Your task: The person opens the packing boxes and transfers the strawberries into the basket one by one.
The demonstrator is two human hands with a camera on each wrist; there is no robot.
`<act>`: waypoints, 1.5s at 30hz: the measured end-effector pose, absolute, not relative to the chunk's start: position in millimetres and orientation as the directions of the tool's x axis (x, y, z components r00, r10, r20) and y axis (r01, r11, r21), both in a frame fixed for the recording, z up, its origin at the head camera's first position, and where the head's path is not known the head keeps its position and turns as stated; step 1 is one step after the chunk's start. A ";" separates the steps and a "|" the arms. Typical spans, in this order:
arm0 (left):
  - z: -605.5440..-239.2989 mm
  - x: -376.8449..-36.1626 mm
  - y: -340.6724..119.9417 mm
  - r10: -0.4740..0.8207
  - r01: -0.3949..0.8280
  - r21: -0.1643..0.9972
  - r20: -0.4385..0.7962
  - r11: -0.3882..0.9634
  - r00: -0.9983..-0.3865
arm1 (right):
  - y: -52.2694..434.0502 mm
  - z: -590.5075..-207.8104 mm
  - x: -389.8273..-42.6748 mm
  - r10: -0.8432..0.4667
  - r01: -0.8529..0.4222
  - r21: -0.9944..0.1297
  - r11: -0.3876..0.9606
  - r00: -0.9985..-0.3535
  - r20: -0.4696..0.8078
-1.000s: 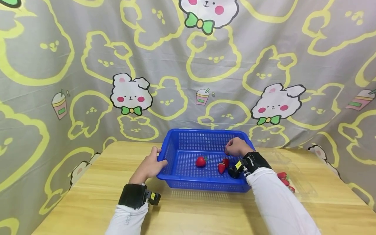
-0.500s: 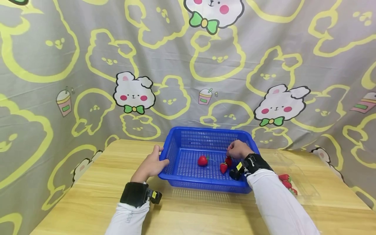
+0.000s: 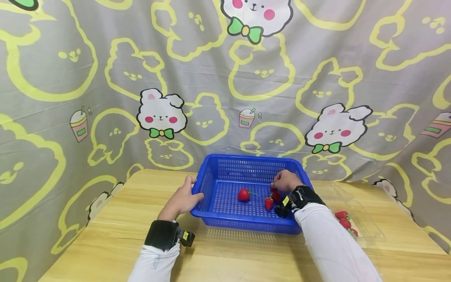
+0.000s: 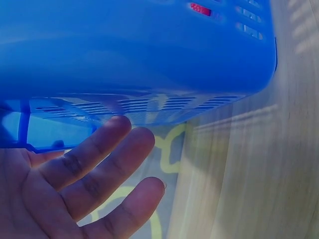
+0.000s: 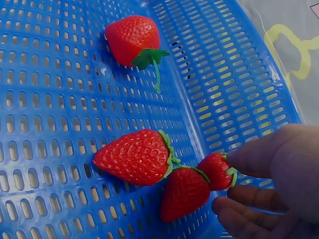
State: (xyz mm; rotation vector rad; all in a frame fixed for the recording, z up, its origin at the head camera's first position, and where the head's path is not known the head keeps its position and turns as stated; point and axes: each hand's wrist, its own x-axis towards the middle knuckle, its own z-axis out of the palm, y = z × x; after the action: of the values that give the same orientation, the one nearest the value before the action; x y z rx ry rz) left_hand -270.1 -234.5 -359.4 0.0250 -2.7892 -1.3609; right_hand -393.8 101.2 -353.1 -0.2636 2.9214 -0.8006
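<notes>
A blue perforated plastic basket (image 3: 243, 225) stands on the wooden table. My left hand (image 3: 183, 197) holds its left rim, thumb over the edge and fingers outside; the left wrist view shows several fingers (image 4: 112, 162) spread beside the basket wall. Inside the basket's right part, my right hand (image 3: 287, 181) pinches a small strawberry (image 5: 217, 171) near its green leaves. Right beside it are two larger strawberries, one pointing left (image 5: 134, 158) and one darker (image 5: 185, 194). Another strawberry (image 3: 244, 195), with a green stem, lies apart near the basket's middle.
To the right of the basket lies a clear plastic container (image 3: 373, 229) with several strawberries (image 3: 345, 223) in it. The wooden table (image 3: 225, 258) extends in front. A patterned curtain (image 3: 211, 78) hangs close behind the basket.
My right hand has stayed low in the basket, and the small strawberry now shows beneath its fingertips, beside the other two. The left hand keeps its place on the rim. The head view has shifted slightly.
</notes>
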 end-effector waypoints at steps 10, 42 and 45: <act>-361.5 -271.8 -235.7 -0.029 0.007 0.792 0.031 0.611 -0.999 | 98.8 -352.4 -392.8 -0.221 -0.120 -0.534 0.837 -0.967 -0.128; -363.4 -269.2 -233.2 -0.042 0.002 0.796 0.035 0.605 -0.999 | 85.7 -329.9 -383.3 -0.157 -0.133 -0.659 0.740 -0.987 0.023; -363.1 -268.9 -233.2 -0.038 0.011 0.795 0.043 0.606 -0.998 | 84.5 -326.1 -382.6 -0.167 -0.155 -0.660 0.735 -0.985 0.045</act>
State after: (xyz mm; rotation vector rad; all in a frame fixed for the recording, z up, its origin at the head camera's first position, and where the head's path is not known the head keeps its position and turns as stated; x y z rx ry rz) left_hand -268.9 -233.2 -363.1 0.0227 -2.7657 -1.3693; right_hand -382.6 84.5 -326.1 -0.2695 2.9101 -1.1048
